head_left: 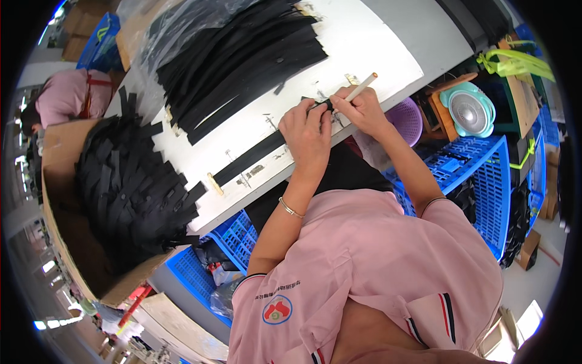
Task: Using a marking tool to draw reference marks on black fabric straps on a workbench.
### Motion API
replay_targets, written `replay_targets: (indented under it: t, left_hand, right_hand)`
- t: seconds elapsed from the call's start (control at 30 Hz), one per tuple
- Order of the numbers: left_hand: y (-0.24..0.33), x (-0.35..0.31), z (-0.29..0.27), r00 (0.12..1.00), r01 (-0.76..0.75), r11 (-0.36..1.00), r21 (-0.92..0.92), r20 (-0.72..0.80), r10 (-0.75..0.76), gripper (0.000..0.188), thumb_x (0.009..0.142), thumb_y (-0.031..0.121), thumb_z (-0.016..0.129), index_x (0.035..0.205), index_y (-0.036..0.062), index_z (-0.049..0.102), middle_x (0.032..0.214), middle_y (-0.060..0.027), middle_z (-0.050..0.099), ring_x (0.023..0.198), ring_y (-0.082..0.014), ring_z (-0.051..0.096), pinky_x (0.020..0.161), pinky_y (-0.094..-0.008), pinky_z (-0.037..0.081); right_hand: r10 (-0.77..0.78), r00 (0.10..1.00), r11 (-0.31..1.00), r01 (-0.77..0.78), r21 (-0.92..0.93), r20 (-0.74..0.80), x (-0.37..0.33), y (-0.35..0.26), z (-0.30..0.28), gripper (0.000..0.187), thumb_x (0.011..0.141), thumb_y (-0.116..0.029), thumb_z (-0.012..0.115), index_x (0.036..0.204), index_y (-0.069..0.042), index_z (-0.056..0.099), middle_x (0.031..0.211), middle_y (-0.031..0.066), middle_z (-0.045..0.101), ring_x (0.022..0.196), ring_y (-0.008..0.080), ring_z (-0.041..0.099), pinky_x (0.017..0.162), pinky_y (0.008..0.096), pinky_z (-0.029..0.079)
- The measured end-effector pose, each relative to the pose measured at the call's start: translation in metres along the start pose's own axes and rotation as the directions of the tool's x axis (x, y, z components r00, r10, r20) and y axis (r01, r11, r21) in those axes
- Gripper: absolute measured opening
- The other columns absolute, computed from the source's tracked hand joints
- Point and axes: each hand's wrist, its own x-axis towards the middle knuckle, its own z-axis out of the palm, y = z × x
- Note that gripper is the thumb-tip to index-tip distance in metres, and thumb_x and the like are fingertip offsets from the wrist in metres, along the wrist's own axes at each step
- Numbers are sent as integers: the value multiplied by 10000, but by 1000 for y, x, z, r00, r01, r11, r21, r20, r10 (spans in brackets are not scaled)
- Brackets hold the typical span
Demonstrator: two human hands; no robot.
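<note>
We have one black strip (pixel 254 159) lying slantwise along the near side of the white-topped desk (pixel 376 42), from just beside a small pale block (pixel 214 184) at its left end up to our hands. Our left hand (pixel 308 130) rests over the strip with its fingers bent down onto it; we cannot tell whether they pinch it or only press. Our right hand (pixel 359 110) grips a pale, pencil-like stick (pixel 362 86), its upper end leaning away to the right; the lower tip is hidden among the fingers, so we cannot see whether it touches the strip. To work well, we judge, we should keep the strip flat and straight, lined up by the dark marks (pixel 244 180) on the desk, with its left end square to the block. We do best to press close to the stick's tip, since thin, limp material is likely to creep or pucker under a drag, and to use short, light strokes. We should also watch that nothing slides from the heap of strips (pixel 242 67) beyond onto our working line.
</note>
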Motion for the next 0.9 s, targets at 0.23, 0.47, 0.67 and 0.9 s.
replay_targets:
  t: [0.23,0.47,0.67,0.9]
  left_hand:
    - [-2,-19,-19,994,30,999,24,109,-33,434,901,184,708,1320,93,640,1499,-151,491,1375,-366,444,1149,-601,232]
    - [-25,-10,-31,978,6,1000,2,209,-7,491,946,252,688,1369,27,580,1523,-231,432,1480,-384,331,1158,-721,121]
    - [-73,43,-19,980,-34,999,30,195,27,446,964,279,669,1333,32,625,1474,-197,515,1467,-357,377,1186,-703,117]
    - [-83,-20,-106,989,76,996,40,122,-81,338,940,99,639,1274,61,672,1449,-163,565,1453,-373,413,1233,-609,145]
  right_hand:
    - [377,924,909,-355,216,-69,-13,-4,-5,241,968,-184,633,831,-5,719,682,-1,637,630,61,544,568,252,423]
    - [339,904,896,-226,383,-260,-14,9,-3,249,1020,-157,604,858,3,704,685,11,625,592,49,503,543,208,378]
    - [321,927,911,-247,331,-194,-9,4,0,256,1028,-188,613,876,-5,707,667,-8,599,581,38,475,539,195,359]
    - [329,924,918,-264,298,-196,-5,-5,3,244,1030,-186,620,884,-12,709,673,-11,595,591,30,468,548,187,354]
